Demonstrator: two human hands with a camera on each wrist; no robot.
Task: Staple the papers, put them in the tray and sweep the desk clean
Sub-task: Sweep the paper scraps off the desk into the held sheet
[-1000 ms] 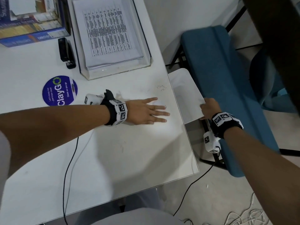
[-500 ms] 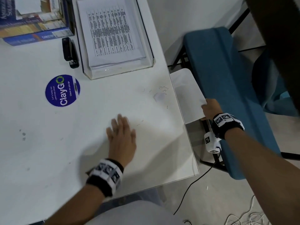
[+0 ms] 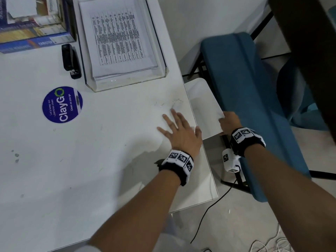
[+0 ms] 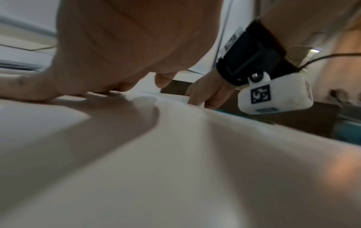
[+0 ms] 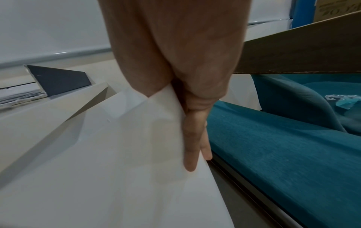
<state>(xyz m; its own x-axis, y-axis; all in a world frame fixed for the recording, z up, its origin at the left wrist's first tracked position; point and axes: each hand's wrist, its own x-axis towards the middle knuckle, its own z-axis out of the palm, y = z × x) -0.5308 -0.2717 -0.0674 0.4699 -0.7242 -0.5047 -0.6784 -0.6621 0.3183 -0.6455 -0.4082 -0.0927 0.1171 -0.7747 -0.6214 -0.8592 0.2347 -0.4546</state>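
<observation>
As the flat, open left hand [image 3: 179, 130] had swept back to the desk [image 3: 91, 170] edge, scraps [image 3: 177, 100] neared the sheet [image 3: 203, 106] the right hand [image 3: 229, 122] gripped.

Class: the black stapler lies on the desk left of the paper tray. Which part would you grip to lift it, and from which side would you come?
Probably the middle of the stapler, pinched across its narrow width from above. It lies flat, its long axis running along the tray wall. The tray crowds its right side and books sit behind, so a top approach looks freest.
</observation>
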